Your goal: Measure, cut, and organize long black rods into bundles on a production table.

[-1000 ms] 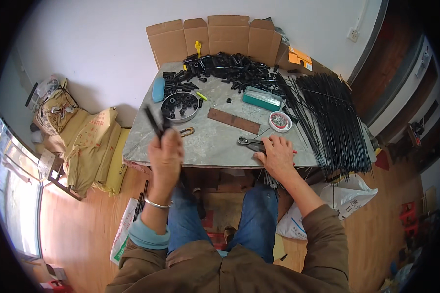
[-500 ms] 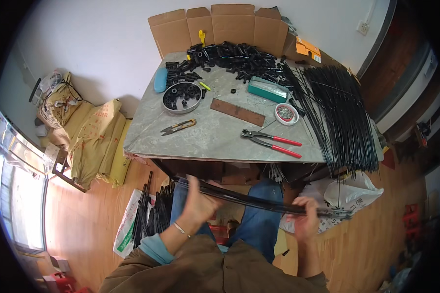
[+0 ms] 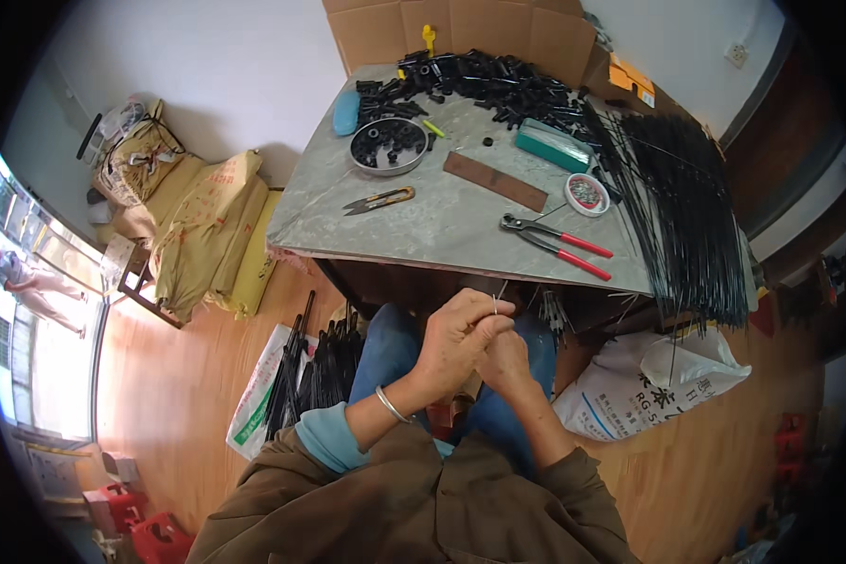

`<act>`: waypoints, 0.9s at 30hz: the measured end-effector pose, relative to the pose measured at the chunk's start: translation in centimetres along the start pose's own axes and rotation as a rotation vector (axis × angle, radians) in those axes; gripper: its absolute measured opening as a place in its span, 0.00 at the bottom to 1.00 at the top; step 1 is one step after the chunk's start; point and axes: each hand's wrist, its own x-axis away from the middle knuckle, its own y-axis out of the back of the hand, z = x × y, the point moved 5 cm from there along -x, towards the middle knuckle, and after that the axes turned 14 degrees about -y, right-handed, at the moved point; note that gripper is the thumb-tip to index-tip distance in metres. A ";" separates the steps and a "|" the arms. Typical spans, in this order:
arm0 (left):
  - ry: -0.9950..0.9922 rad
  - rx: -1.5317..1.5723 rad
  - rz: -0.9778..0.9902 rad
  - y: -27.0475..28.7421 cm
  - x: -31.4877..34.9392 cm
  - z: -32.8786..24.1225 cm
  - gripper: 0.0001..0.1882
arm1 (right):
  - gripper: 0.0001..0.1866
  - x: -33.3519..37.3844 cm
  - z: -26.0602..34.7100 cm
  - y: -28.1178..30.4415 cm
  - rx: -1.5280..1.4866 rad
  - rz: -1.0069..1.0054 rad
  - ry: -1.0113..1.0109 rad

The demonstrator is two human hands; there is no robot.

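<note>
Both hands meet in front of the table edge, above my knees. My left hand (image 3: 449, 346) is closed, its fingers curled over against the right hand. My right hand (image 3: 508, 357) is closed too, pressed against the left one. What they grip is mostly hidden; a thin rod tip (image 3: 505, 288) shows just beyond the fingers, and I cannot tell whether it is held. On the tabletop (image 3: 385, 235) ahead lie red-handled pliers (image 3: 559, 246), thread snips (image 3: 380, 200) and a flat brown bar (image 3: 494, 180).
Long thin black rods (image 3: 691, 216) cover the table's right side. Black plastic parts (image 3: 489, 85) are heaped at the back, near a metal bowl (image 3: 387, 171) and a teal box (image 3: 553, 148). A white sack (image 3: 649, 385) stands right, black rods (image 3: 320, 367) left. A person (image 3: 38, 282) stands far left.
The bundle of thin black rods that stretched sideways between my hands no longer shows. My hands have come together in the middle. The view has shifted, and a person now appears at far left.
</note>
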 end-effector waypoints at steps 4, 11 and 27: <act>0.019 -0.055 0.060 2.7 -0.2 1.4 0.08 | 0.11 -0.4 1.9 1.8 -0.874 0.187 -0.048; 0.107 -0.039 -0.089 2.9 -0.2 3.3 0.10 | 0.07 -0.5 1.9 2.1 -0.859 0.130 -0.113; 0.297 0.653 -0.068 1.4 -0.2 3.4 0.17 | 0.07 -0.6 3.1 3.3 -1.061 0.393 -0.115</act>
